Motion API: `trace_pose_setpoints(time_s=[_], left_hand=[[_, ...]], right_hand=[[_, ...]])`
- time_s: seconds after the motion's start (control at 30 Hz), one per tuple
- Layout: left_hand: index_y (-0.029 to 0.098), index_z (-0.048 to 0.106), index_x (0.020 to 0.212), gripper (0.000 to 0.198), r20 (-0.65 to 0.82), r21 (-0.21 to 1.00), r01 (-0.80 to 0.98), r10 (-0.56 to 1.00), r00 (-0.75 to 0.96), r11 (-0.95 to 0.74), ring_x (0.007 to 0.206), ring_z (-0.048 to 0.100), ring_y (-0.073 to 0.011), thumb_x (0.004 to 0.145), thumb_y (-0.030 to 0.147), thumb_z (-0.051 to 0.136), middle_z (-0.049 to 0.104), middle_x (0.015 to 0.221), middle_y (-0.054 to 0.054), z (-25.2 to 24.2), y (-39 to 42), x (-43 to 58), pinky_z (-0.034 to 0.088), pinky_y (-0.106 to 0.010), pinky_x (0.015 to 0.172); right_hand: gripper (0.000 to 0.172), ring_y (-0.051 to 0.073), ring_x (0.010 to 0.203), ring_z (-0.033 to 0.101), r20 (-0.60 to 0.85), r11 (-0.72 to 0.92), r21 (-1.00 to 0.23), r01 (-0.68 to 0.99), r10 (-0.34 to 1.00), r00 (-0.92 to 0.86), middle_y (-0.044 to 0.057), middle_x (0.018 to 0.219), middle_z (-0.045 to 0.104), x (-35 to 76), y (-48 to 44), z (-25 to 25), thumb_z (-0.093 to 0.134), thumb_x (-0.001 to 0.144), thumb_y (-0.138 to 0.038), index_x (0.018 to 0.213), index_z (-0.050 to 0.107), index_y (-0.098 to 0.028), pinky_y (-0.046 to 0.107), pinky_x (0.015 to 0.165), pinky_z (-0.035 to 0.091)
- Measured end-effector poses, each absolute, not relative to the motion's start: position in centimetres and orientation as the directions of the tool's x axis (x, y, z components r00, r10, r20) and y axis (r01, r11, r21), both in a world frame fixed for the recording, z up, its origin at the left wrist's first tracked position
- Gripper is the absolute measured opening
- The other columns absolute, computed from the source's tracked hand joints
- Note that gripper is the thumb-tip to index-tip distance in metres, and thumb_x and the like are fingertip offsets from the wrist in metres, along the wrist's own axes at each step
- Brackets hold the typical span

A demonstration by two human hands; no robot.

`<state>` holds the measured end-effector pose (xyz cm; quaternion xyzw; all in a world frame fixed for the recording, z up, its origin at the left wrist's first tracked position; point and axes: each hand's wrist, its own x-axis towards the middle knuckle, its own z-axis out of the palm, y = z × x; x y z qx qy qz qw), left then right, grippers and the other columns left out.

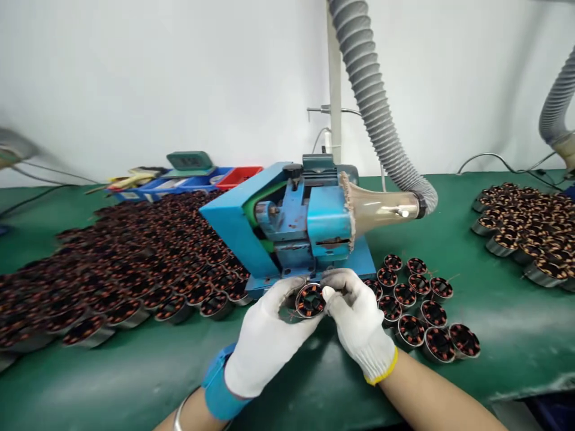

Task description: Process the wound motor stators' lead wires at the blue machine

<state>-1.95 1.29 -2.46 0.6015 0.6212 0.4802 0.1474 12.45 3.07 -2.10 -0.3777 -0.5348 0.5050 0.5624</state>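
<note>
A motor stator [310, 300], a metal ring with copper windings inside, is held in front of the blue machine [314, 221]. My left hand [269, 335], in a white glove with a blue wrist strap, wraps round the stator's left side and underside. On its right edge, the closed fingers of my gloved right hand [357, 323] pinch at the rim; whether a wire end lies between them I cannot make out. Loose stators [411, 330] stand just right of my right hand. Thin wire ends show at the held stator's lower left.
Many stators [148, 263] crowd the green table [171, 365] on the left, and another group [534, 230] sits far right. A grey hose [372, 90] runs down to the machine's clear funnel [381, 208]. Blue bins [179, 184] and a red bin [240, 177] stand behind.
</note>
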Motion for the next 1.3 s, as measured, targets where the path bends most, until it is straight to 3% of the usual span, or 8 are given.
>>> trace_pose_setpoints(time_s=[0.07,0.2,0.33,0.5,0.63,0.77,0.93,1.3], left_hand=[[0.023,0.065,0.097,0.043,0.392,0.779,0.608,0.876,-0.282,-0.153,0.081,0.071,-0.0252,0.059,0.037,0.079,0.074,0.090,-0.004,-2.0,1.7,-1.8,0.060,-0.037,0.076],[0.018,0.062,0.097,0.050,0.319,0.872,0.486,0.815,-0.483,-0.054,0.080,0.071,-0.0242,0.054,0.035,0.082,0.073,0.087,-0.005,-1.3,2.3,-1.3,0.060,-0.036,0.075],[0.017,0.061,0.109,0.061,0.232,0.937,0.345,0.841,-0.488,-0.059,0.091,0.070,-0.0262,0.054,0.033,0.082,0.072,0.101,-0.008,-1.4,2.6,-0.6,0.058,-0.039,0.084],[0.020,0.056,0.125,0.066,0.156,0.970,0.227,0.936,-0.314,-0.086,0.105,0.066,-0.0299,0.062,0.028,0.077,0.067,0.116,-0.010,-1.6,2.3,0.1,0.055,-0.046,0.093],[0.016,0.057,0.116,0.059,0.076,0.995,0.079,0.960,-0.271,-0.057,0.088,0.071,-0.0271,0.062,0.031,0.076,0.072,0.103,-0.010,-1.0,2.8,0.2,0.061,-0.041,0.077],[0.016,0.060,0.103,0.055,0.137,0.986,0.135,0.951,-0.277,-0.103,0.090,0.070,-0.0267,0.053,0.025,0.081,0.073,0.098,-0.008,0.1,4.0,0.3,0.060,-0.037,0.076],[0.016,0.061,0.101,0.045,0.256,0.957,0.197,0.941,-0.222,-0.214,0.088,0.070,-0.0235,0.060,0.022,0.076,0.073,0.097,-0.006,1.0,4.9,0.9,0.059,-0.034,0.080],[0.016,0.059,0.100,0.042,0.307,0.929,0.279,0.925,-0.222,-0.242,0.084,0.069,-0.0227,0.062,0.024,0.076,0.072,0.091,-0.006,0.7,5.3,1.2,0.057,-0.034,0.077]], right_hand=[[0.016,0.016,0.067,0.059,0.073,0.059,-0.947,-0.316,0.997,-0.032,0.003,0.077,0.061,12.7,3.7,-1.8,0.063,0.080,-0.035,0.080,0.061,-0.019,0.031,0.066,0.053],[0.023,0.015,0.069,0.061,-0.096,-0.029,-0.797,-0.603,0.992,0.079,0.001,0.076,0.061,12.2,4.0,-2.0,0.067,0.077,-0.041,0.082,0.058,-0.020,0.030,0.069,0.053],[0.032,0.016,0.067,0.061,-0.012,-0.048,-0.916,-0.397,0.996,-0.093,0.004,0.085,0.066,11.2,3.0,-2.8,0.068,0.076,-0.029,0.106,0.061,-0.020,0.029,0.062,0.054],[0.040,0.023,0.110,0.059,0.174,0.150,-0.969,-0.194,0.979,-0.109,0.008,0.120,0.061,11.4,2.8,-2.8,0.060,0.081,-0.021,0.121,0.059,-0.020,0.035,0.095,0.051],[0.042,0.023,0.113,0.057,0.188,0.160,-0.967,-0.197,0.972,-0.138,0.011,0.123,0.060,12.2,4.0,-2.3,0.056,0.083,-0.026,0.124,0.057,-0.015,0.037,0.099,0.048],[0.051,0.024,0.098,0.064,0.097,0.047,-0.970,-0.237,0.974,-0.205,0.010,0.110,0.066,12.1,5.0,-1.1,0.064,0.074,-0.029,0.123,0.056,-0.016,0.036,0.083,0.055],[0.034,0.021,0.088,0.065,0.062,0.010,-0.963,-0.270,0.981,-0.183,0.005,0.092,0.069,11.9,6.0,0.5,0.069,0.071,-0.031,0.101,0.064,-0.017,0.032,0.077,0.054],[0.025,0.019,0.090,0.065,0.081,0.031,-0.944,-0.328,0.987,-0.139,0.004,0.094,0.070,11.9,6.1,0.2,0.064,0.078,-0.029,0.101,0.066,-0.018,0.029,0.080,0.053]])
